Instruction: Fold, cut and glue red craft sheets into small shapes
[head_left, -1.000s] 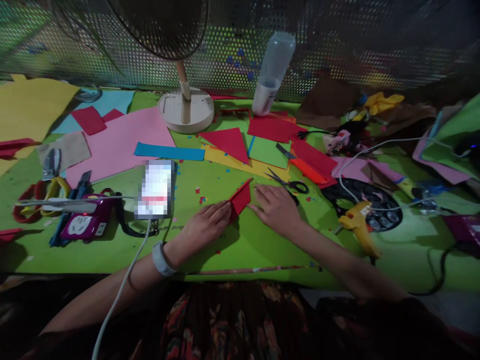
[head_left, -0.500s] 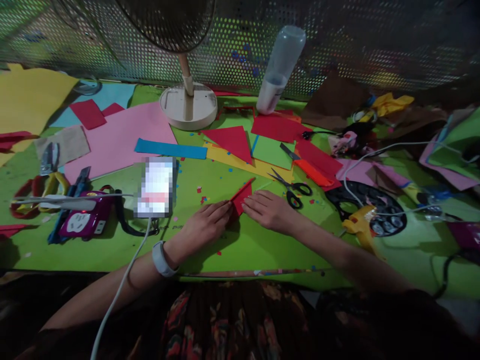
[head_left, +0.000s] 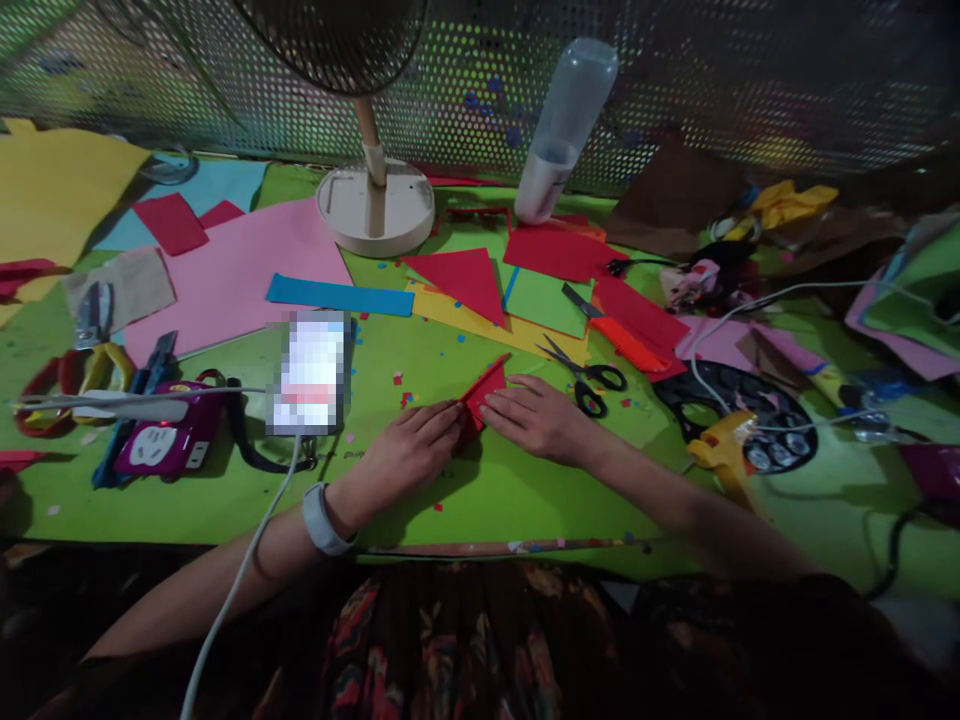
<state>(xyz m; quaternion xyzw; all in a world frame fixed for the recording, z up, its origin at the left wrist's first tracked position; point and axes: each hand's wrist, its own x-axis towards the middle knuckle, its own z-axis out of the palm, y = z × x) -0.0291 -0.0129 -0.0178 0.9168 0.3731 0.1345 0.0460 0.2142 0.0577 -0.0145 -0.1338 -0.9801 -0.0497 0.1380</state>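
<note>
Between both hands lies a small red piece of craft sheet [head_left: 489, 385], with a narrow fold or roll along its upper left edge. My left hand [head_left: 424, 440], a pale band on its wrist, has its fingers closed together on the left side of the piece. My right hand [head_left: 544, 420] presses its fingertips onto the right side. The fingers cover the lower part of the piece. Black-handled scissors [head_left: 589, 380] lie slightly open just beyond my right hand. A red triangle [head_left: 469, 280] rests farther back on a yellow sheet [head_left: 442, 312].
A phone with a blurred screen [head_left: 309, 375] lies left of my left hand, its white cable crossing my forearm. Behind stand a fan base [head_left: 375, 210] and an upturned bottle [head_left: 562, 135]. An orange cutter [head_left: 630, 340], a yellow glue gun [head_left: 724, 445] and a black palette [head_left: 780, 430] lie right.
The view has shifted very slightly. Both hands stay on the red piece in nearly the same place, and the right fingers have moved only a little.
</note>
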